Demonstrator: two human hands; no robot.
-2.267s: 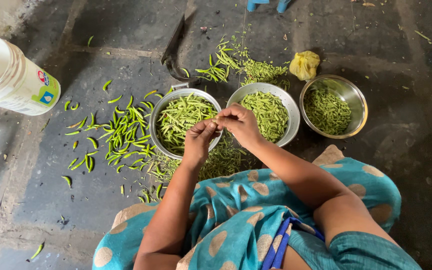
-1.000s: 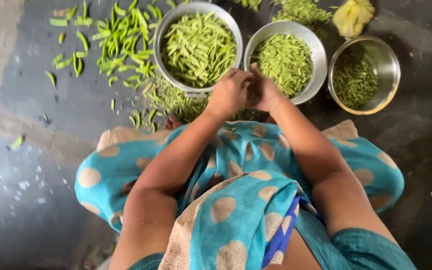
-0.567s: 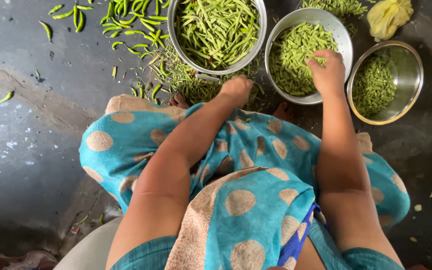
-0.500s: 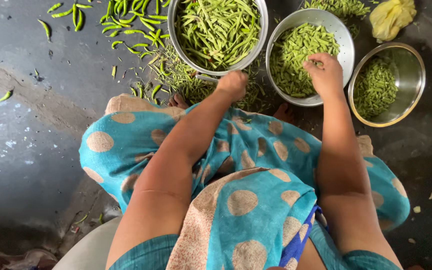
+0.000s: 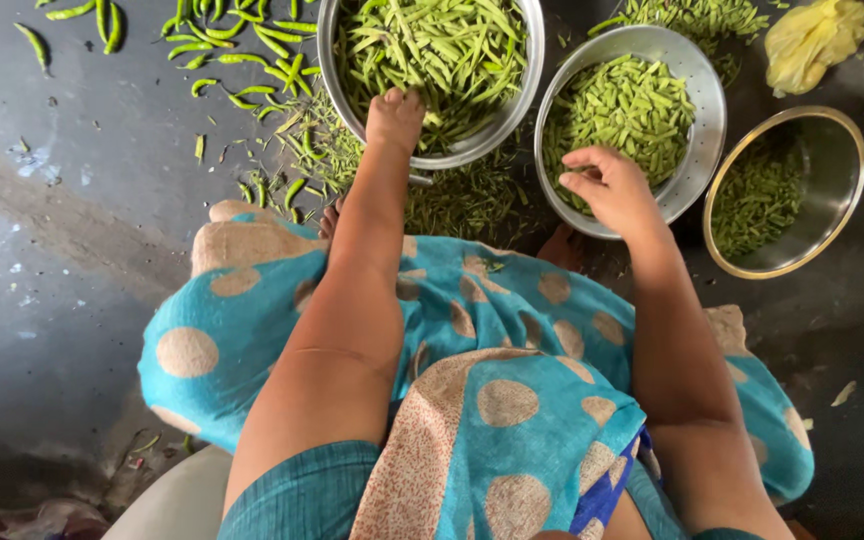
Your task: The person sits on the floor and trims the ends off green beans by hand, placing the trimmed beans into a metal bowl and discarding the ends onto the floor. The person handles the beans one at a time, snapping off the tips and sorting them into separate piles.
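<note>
Floor (image 5: 72, 300) of dark stone carries everything we observe, the seated person's blue dotted garment (image 5: 512, 400) included. Three steel bowls stand ahead of the knees. The largest bowl (image 5: 330, 60), far left, holds whole green bean pods; our left hand (image 5: 395, 118) is dipped over its near rim into the pods, fingers hidden, so we cannot tell its grip. The middle bowl (image 5: 707, 130) holds cut green pieces; our right hand (image 5: 612, 188) hovers above its near edge, fingers loosely curled, nothing visibly held. The right bowl (image 5: 842, 200) is part filled. Loose pods (image 5: 242, 50) lie scattered left. A yellow cloth (image 5: 812, 40) lies beyond.
</note>
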